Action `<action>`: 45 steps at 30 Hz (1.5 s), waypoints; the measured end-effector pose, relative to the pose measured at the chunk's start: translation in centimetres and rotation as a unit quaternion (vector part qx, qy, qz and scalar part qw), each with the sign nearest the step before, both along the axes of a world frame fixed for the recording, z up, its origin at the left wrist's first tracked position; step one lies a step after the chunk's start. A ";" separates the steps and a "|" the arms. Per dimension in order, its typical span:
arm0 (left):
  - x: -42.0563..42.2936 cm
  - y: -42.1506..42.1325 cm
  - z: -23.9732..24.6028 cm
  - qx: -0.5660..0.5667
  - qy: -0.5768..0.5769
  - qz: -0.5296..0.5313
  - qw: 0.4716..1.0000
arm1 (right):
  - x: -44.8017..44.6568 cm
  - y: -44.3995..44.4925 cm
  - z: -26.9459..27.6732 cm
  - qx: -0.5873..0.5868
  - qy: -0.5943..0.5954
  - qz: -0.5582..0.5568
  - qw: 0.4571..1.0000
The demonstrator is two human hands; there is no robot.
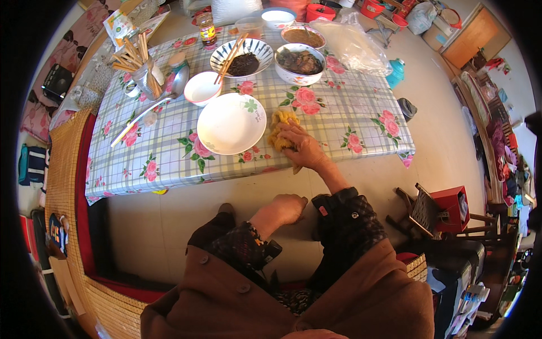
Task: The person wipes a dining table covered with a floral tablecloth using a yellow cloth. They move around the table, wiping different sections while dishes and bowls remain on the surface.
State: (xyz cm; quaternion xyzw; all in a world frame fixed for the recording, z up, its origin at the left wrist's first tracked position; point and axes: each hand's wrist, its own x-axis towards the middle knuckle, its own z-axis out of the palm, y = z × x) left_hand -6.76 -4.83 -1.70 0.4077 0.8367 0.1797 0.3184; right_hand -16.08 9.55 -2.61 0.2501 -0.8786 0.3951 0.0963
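My right hand [302, 144] presses a crumpled yellow cloth [283, 120] onto the flowered plastic tablecloth [224, 167], close to the table's near edge. Just left of the cloth lies a white dish [230, 123] with a green clover print. My left hand [281, 214] hangs below the table edge, over the floor, with its fingers curled; no object shows in it. Beyond the dish are a small white bowl [202, 88] and a striped bowl [224, 50] of dark food with wooden chopsticks [230, 59] across its rim. A bowl of cooked food [300, 63] stands farther right.
A metal holder [146, 80] of chopsticks and a long-handled ladle [144, 118] occupy the table's left side. A sauce jar [207, 29], a bowl of brown soup [304, 37] and a clear plastic bag [355, 46] are farther back. A wooden chair [417, 214] stands at right.
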 end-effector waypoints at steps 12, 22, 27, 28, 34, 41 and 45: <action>-0.3 -0.1 1.3 -0.002 -0.029 0.001 1.000 | -2.9 8.6 -0.8 0.015 0.049 -0.250 0.967; 0.2 -1.3 0.4 0.047 0.007 0.020 0.999 | -5.9 0.7 -1.5 0.014 0.094 -0.131 0.987; 0.0 -0.5 0.7 0.029 0.009 0.011 0.999 | -2.7 -0.6 -0.2 0.004 0.010 -0.027 1.000; -0.1 -0.3 0.8 0.020 0.007 0.010 1.000 | -2.0 -0.3 0.0 0.007 0.000 0.000 1.000; -0.2 0.1 1.2 -0.011 -0.012 0.005 1.000 | 0.6 5.4 0.9 -0.022 -0.085 0.037 0.995; -0.5 0.2 1.4 -0.012 -0.024 -0.007 1.000 | -1.2 10.6 0.4 0.015 -0.030 -0.215 0.976; -0.5 -0.2 1.3 0.003 -0.021 0.002 1.000 | -2.9 9.6 -1.4 0.079 0.057 -0.294 0.951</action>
